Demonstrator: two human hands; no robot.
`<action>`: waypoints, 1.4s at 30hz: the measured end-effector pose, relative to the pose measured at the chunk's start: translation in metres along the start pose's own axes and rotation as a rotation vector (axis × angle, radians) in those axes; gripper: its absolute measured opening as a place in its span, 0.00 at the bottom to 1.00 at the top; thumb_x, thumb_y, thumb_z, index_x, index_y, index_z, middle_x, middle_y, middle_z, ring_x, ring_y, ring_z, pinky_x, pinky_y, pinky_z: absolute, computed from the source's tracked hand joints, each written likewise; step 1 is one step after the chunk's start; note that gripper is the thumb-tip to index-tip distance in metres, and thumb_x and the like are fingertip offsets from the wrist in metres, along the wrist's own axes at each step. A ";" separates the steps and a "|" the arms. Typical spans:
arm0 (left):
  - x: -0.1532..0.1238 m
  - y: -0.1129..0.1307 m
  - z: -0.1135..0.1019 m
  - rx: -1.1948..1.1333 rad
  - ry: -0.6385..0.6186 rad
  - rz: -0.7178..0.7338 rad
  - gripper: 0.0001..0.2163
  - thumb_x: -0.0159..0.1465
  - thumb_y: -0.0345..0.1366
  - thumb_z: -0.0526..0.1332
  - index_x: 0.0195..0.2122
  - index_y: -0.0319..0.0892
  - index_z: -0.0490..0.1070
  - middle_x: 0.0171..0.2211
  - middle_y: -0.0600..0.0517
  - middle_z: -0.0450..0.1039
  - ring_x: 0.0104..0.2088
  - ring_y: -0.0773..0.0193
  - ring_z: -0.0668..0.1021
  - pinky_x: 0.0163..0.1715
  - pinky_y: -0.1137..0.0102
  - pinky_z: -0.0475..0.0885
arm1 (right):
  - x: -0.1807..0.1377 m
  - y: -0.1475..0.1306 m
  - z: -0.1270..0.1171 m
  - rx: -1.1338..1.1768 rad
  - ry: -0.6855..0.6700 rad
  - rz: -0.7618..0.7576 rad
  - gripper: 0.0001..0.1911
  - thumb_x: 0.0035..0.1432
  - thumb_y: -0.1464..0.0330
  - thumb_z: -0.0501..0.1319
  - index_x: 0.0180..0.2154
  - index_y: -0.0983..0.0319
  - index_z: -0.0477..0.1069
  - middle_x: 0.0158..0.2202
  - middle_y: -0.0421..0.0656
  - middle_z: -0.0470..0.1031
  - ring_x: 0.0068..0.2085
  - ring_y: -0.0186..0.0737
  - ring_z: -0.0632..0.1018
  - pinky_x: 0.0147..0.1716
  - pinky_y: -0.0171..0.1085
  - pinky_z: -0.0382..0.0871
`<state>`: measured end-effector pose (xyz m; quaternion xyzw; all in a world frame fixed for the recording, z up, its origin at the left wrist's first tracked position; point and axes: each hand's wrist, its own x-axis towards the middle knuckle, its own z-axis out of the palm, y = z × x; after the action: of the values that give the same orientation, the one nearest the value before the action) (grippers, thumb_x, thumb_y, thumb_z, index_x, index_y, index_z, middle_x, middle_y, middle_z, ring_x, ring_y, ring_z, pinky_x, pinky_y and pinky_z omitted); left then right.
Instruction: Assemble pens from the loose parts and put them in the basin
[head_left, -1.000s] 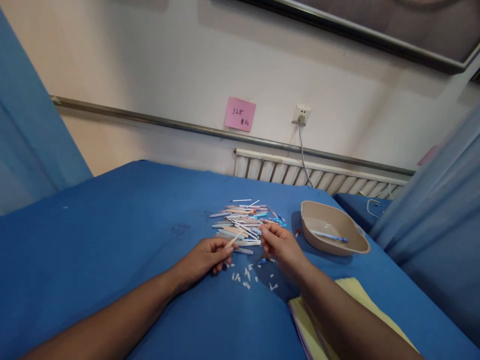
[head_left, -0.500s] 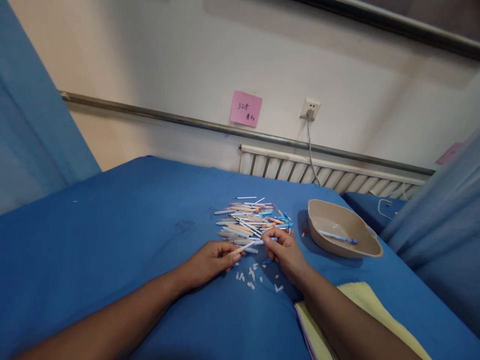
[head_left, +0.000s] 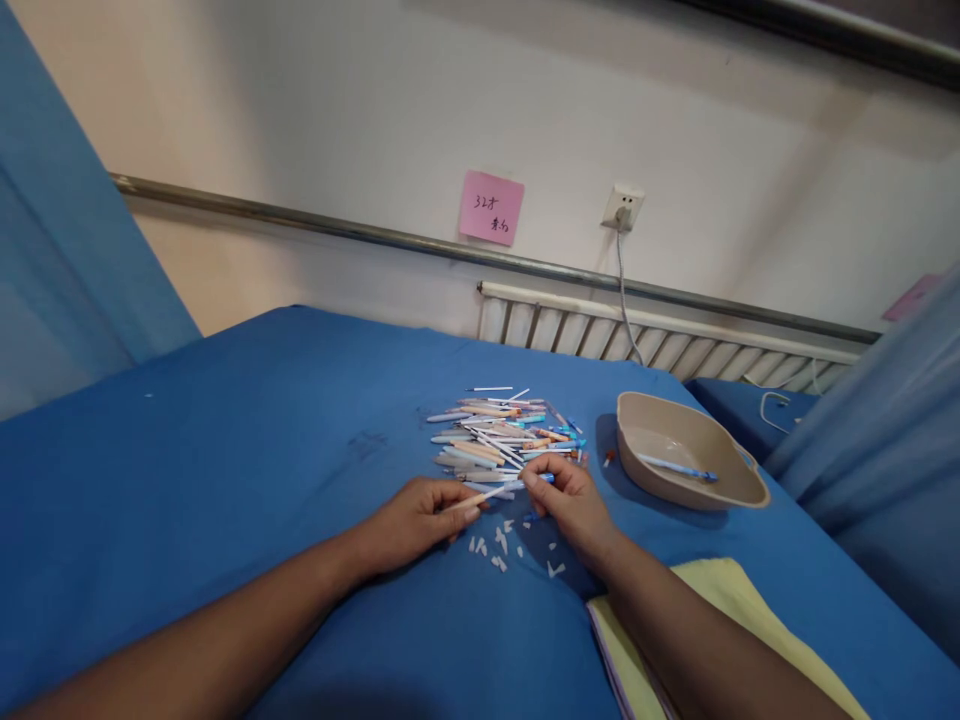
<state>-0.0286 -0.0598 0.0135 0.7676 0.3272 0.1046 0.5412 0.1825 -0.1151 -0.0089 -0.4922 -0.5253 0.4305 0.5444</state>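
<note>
My left hand is closed, pinching a peach-coloured pen barrel. A thin white refill extends from that barrel toward the right. Thumb and fingers of my right hand are closed on a pale blue pen tube with a darker blue end; the tube lies close to the refill, and I cannot tell whether they touch. Just beyond both hands spreads a pile of pen parts: grey and peach barrels, white refills and blue and orange pieces. Small white pieces are scattered on the blue sheet between my forearms.
To the right stands a beige basin with a blue-and-white pen in it. A folded yellow cloth lies under my right forearm. A radiator and a plugged-in cable line the wall behind the blue-covered surface.
Both hands keep their hold, with the barrel and tube in nearly the same place. The view has shifted slightly; no part has visibly been let go or taken up.
</note>
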 end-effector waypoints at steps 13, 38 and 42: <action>-0.007 0.010 0.004 0.071 -0.010 0.070 0.16 0.61 0.48 0.54 0.30 0.40 0.72 0.21 0.57 0.62 0.22 0.69 0.64 0.22 0.75 0.55 | -0.015 0.005 0.012 -0.268 -0.163 -0.060 0.05 0.55 0.67 0.59 0.35 0.60 0.71 0.25 0.37 0.69 0.26 0.33 0.68 0.25 0.31 0.60; 0.002 -0.005 0.005 -0.316 0.234 0.029 0.16 0.50 0.45 0.67 0.32 0.39 0.67 0.25 0.56 0.69 0.23 0.72 0.68 0.23 0.76 0.63 | -0.017 -0.003 0.011 -0.396 -0.070 -0.182 0.06 0.55 0.67 0.59 0.35 0.59 0.73 0.29 0.40 0.74 0.30 0.36 0.72 0.29 0.32 0.64; 0.003 -0.004 0.007 -0.406 0.216 0.012 0.20 0.54 0.49 0.63 0.41 0.40 0.66 0.29 0.53 0.71 0.24 0.69 0.71 0.22 0.75 0.65 | -0.017 -0.003 0.011 -0.392 -0.052 -0.182 0.06 0.56 0.67 0.59 0.35 0.60 0.73 0.29 0.39 0.73 0.29 0.35 0.71 0.29 0.32 0.64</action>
<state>-0.0246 -0.0625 0.0068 0.6292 0.3509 0.2529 0.6458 0.1703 -0.1313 -0.0086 -0.5280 -0.6549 0.2818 0.4614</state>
